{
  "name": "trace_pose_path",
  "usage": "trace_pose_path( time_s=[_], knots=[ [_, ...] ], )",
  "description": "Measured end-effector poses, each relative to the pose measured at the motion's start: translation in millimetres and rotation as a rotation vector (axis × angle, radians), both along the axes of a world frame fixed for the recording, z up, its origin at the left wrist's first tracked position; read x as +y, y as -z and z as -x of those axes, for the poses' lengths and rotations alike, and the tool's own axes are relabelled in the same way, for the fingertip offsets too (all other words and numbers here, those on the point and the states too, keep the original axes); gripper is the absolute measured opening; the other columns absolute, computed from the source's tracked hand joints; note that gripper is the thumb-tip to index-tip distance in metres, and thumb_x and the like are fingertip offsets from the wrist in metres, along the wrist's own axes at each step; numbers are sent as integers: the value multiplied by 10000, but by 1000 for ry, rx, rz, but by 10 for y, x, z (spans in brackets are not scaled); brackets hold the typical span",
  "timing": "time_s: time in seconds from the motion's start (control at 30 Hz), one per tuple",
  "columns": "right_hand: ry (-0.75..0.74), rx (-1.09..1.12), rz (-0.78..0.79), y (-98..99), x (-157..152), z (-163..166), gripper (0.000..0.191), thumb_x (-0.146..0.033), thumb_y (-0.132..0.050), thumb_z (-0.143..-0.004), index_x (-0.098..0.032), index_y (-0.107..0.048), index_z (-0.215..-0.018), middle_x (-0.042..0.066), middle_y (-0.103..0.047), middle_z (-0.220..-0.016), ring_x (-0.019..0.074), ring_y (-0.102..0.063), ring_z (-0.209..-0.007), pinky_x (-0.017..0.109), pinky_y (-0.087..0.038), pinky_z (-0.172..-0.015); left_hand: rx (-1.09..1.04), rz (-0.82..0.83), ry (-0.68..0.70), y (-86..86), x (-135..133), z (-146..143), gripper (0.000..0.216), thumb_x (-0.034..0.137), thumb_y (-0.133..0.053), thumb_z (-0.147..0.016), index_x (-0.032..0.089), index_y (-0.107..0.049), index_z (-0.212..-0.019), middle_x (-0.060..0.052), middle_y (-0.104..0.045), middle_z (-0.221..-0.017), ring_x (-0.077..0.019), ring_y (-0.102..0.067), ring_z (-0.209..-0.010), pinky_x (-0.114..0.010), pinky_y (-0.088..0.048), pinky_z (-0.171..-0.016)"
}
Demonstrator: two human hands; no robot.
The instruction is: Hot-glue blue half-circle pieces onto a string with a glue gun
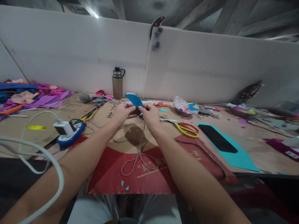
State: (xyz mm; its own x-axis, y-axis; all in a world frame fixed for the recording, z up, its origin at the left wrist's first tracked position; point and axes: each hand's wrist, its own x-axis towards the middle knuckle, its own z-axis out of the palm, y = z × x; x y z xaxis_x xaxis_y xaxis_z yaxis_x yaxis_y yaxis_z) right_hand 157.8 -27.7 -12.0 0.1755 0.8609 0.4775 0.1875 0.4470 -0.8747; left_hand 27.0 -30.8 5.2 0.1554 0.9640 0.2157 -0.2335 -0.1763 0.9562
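Left hand (123, 114) and right hand (149, 115) pinched a curved blue piece (134, 99) above the tabletop (221, 123).
A dark piece (137, 110) sat between the fingertips, under the blue one; a looped cord (139, 154) hung below onto red cardboard (105, 174); scissors (186, 130) lay right of the hands, and a bottle (117, 87) stood beyond, by the partition (70, 49).

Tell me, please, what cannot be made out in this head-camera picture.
Head view, blue piece: its lower end is hidden by the left hand and right hand.
Head view, dark thing between them: mostly covered by the same hands, too blurred to name.
Head view, lettering on the red panel: partly covered by the right forearm.
Head view, purple device: cut off by the right edge.
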Motion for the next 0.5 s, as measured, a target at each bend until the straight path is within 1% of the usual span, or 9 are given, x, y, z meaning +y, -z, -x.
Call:
trace_pose_path(
  time_s=[0.13,0.3,0.4,0.5],
  knots=[
    [-27,37,11,-9,-1,21,238,-379,-589,-694,-163,-652,-772,-10,-576,-644,101,-445,-569,249,-379,-583,-26,47,-12,-44,-42,8,128,211,-653,-691,124,-560,-682,-29,-611,-692,-130,-618,-683,-354,-549,-731],
    [-63,91,14,-7,22,42,261,-381,-542,-721,-162,-630,-833,8,-609,-725,102,-482,-607,239,-395,-591,-129,82,-87,-105,-60,24,79,150,-610,-709,115,-552,-669,-17,-592,-651,-98,-586,-625,-358,-550,-743],
    [-56,71,33,-5,27,33,262,-386,-535,-727,-164,-636,-822,13,-613,-734,105,-488,-620,235,-394,-587,-137,85,-131,-114,-47,40,95,146,-613,-704,117,-541,-649,-21,-599,-672,-94,-581,-621,-345,-555,-722],
    [-60,25,19,-17,4,23,274,-391,-558,-718,-167,-657,-840,4,-599,-707,105,-470,-607,238,-379,-580,-104,69,-154,-100,-31,47,89,162,-616,-708,119,-554,-661,-19,-586,-672,-91,-566,-611,-323,-557,-690]
  ],
)
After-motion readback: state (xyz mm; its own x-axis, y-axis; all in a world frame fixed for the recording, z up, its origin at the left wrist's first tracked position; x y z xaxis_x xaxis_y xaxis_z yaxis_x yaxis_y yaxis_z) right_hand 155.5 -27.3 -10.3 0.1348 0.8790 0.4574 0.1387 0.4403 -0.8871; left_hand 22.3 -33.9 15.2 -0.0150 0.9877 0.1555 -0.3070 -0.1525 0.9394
